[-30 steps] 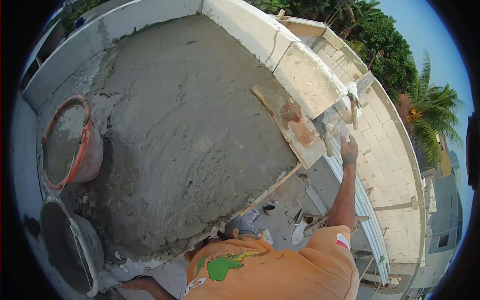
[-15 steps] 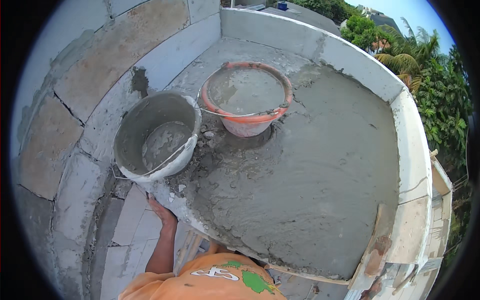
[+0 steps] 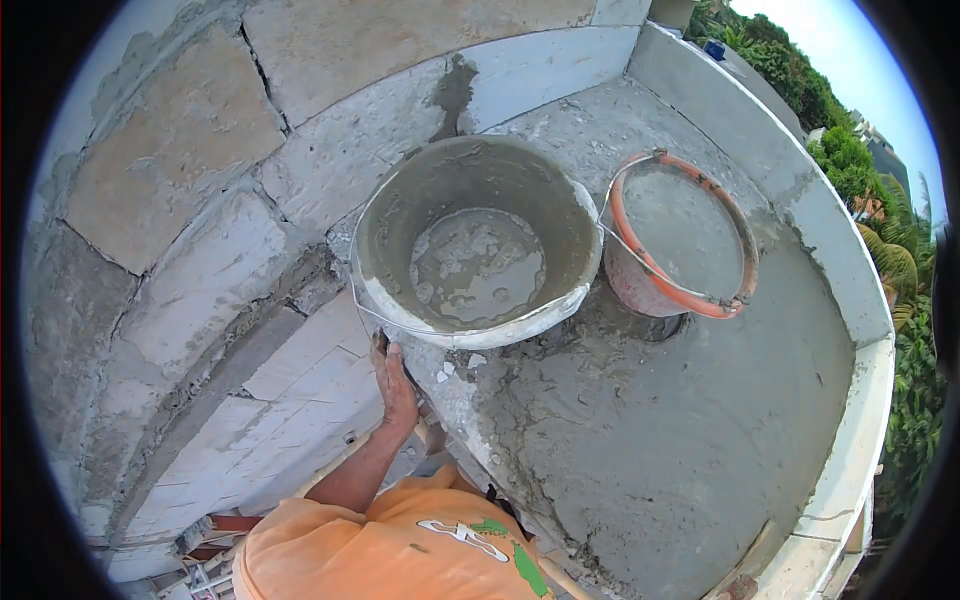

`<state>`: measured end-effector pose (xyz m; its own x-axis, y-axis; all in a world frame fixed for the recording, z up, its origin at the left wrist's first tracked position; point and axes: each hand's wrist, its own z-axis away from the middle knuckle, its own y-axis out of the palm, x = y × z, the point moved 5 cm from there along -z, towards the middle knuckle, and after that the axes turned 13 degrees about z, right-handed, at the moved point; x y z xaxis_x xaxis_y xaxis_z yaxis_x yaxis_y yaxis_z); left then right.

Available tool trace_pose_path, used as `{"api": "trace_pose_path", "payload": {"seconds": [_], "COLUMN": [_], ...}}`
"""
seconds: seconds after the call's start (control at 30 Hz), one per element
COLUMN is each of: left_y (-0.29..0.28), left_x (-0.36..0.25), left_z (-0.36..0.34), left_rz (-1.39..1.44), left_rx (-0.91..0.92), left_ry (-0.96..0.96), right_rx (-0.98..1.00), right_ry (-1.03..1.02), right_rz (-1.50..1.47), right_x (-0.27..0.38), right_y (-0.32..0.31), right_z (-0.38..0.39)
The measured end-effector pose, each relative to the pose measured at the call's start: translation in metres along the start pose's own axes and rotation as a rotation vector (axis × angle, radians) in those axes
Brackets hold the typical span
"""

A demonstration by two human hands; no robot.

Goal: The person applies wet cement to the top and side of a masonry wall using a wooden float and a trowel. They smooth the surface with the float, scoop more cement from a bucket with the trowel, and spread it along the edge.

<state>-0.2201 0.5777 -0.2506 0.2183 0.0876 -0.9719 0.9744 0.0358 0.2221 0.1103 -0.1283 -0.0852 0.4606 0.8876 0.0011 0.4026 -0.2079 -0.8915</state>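
Note:
My left hand (image 3: 395,385) rests against the edge of the cement-covered slab, fingers stretched out, just below a grey bucket (image 3: 470,235) with a pale rim, a wire handle and a shallow layer of wet cement inside. Right of it stands an orange-rimmed bucket (image 3: 682,240) filled high with grey wet material, its base sitting in the mortar. Fresh wet cement (image 3: 700,430) covers much of the slab. My right hand is out of sight.
A block wall (image 3: 175,150) rises on the left, with more blockwork below. A low pale parapet (image 3: 870,400) bounds the slab on the right, trees beyond it. A board (image 3: 750,560) lies at the lower right, and timber pieces show below the slab edge.
The view has swung left toward the block wall and buckets. My right hand, earlier raised at the right, has left view. My left hand now shows higher, beside the grey bucket.

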Motion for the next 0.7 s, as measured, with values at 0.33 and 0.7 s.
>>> {"api": "trace_pose_path", "payload": {"seconds": [0.33,0.7], "left_y": [-0.004,0.067], "left_x": [-0.059,-0.045], "left_z": [-0.009,-0.054], "left_rz": [-0.149,-0.073], "left_rx": [0.183,0.613], "left_ry": [0.227,0.079], "right_rx": [-0.495,-0.812], "right_ry": [-0.581,-1.760], "right_rz": [-0.217,-0.197], "right_x": [0.201,0.522], "right_y": [-0.224,-0.346], "right_z": [0.071,0.271]}}
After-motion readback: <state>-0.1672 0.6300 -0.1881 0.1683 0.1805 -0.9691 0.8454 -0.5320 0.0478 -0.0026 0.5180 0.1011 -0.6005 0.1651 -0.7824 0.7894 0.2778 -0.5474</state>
